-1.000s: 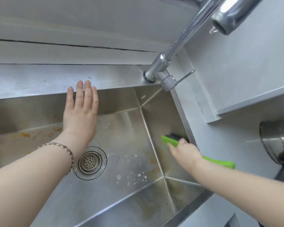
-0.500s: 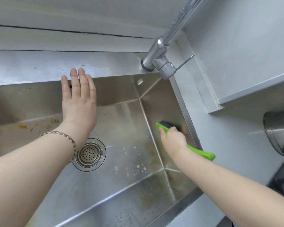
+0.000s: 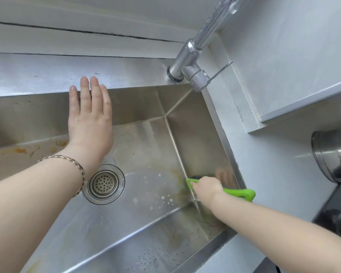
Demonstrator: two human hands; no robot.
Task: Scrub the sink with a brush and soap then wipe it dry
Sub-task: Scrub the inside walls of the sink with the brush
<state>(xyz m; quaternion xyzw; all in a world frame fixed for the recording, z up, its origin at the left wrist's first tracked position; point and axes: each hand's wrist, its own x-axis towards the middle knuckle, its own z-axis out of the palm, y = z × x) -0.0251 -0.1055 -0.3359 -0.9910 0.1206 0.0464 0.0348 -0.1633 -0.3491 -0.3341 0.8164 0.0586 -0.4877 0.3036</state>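
- So, the right hand (image 3: 206, 189) is wrapped round the green brush (image 3: 238, 194), gripping close to the head. My guess is that puts more push into the bristles. The handle's tail pokes out past the wrist.
- The brush head sits low on the right wall of the sink (image 3: 203, 134), right at the seam with the floor, where brownish grime collects. Makes sense to go at that crease.
- The left hand (image 3: 90, 119) is flat, fingers straight and together, up by the back rim. It looks like bracing while leaning in, but I can't tell if it actually touches metal.
- Soap bubbles (image 3: 161, 200) dot the floor between the drain (image 3: 103, 184) and the brush, so I'd call this mid-scrub. The orange stains (image 3: 20, 150) far left look untouched, and drying hasn't started.
- The tap (image 3: 187, 64) angles up and away, leaving elbow room.
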